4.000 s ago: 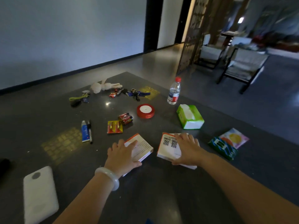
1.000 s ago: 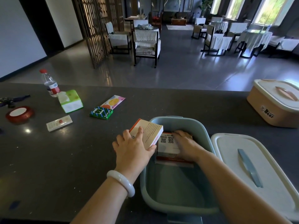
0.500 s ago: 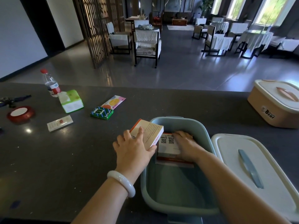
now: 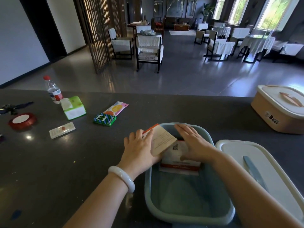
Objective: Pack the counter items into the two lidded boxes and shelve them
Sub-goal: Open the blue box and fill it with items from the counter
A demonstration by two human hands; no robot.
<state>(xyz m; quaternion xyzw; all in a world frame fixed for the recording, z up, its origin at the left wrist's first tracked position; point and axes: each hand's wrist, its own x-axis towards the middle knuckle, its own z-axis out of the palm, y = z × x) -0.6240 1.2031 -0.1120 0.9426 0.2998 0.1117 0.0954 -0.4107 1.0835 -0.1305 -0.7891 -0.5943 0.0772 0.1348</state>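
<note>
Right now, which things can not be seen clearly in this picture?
Head view only:
- QR-code box: far end covered by the right hand and the tilted box in the left hand.
- White lid: cut by the right edge.
- Keys: too dark and small.

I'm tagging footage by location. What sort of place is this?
Probably a restaurant or hotel dining hall: white-clothed dining tables, white-covered chairs and a long dark stone counter.

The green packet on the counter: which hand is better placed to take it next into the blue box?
Left, probably. The green packet lies to the left of the blue box, on the side of the left hand. The right hand is over the box and would have to cross.
</note>
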